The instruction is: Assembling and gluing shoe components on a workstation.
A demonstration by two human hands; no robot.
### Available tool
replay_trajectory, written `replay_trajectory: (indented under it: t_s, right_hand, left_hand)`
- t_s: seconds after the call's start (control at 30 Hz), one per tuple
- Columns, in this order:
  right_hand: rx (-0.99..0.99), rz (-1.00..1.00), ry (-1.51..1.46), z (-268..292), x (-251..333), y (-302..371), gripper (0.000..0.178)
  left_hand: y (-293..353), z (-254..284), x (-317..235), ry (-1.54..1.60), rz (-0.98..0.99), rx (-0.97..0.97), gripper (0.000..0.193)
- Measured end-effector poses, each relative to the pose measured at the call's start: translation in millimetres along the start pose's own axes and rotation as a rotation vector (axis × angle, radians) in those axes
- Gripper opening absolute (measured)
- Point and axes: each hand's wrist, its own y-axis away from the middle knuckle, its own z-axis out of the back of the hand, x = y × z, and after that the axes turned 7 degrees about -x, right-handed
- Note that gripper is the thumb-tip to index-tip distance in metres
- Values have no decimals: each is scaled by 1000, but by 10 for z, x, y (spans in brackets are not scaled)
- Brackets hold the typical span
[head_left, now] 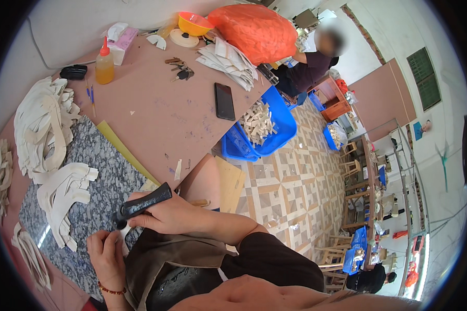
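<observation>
My right hand (163, 215) is wrapped round a hammer with a long black head (145, 201). The end of its wooden handle (200, 202) sticks out past the fist. Close by, my left hand (105, 254), with a beaded bracelet at the wrist, is closed with its fingertips on a small white strip (123, 233). The strip lies at the near edge of a grey speckled stone slab (109, 155), right below the hammer head. Beyond my left hand, a stack of curved white strips (65, 194) rests on the slab.
A bigger heap of white strips (41, 124) lies at the left. On the brown table (150, 119) are a phone (224, 101), keys (181, 70) and a glue bottle (105, 67). A blue basket (280, 124) of pale pieces stands beyond its edge. A person (314, 65) sits at the back.
</observation>
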Motion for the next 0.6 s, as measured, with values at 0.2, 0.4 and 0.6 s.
replay_trajectory:
  t_s: [0.2, 0.4, 0.6]
  right_hand:
    - [-239, 26, 147, 26, 14, -70, 26]
    - [-67, 128, 5, 136, 103, 0, 28]
    - [12, 359, 228, -148, 105, -102, 20]
  left_hand:
    - [-12, -34, -9, 7, -16, -17, 26]
    - [-34, -44, -4, 39, -7, -38, 24]
    - [-60, -41, 23, 41, -17, -11, 23]
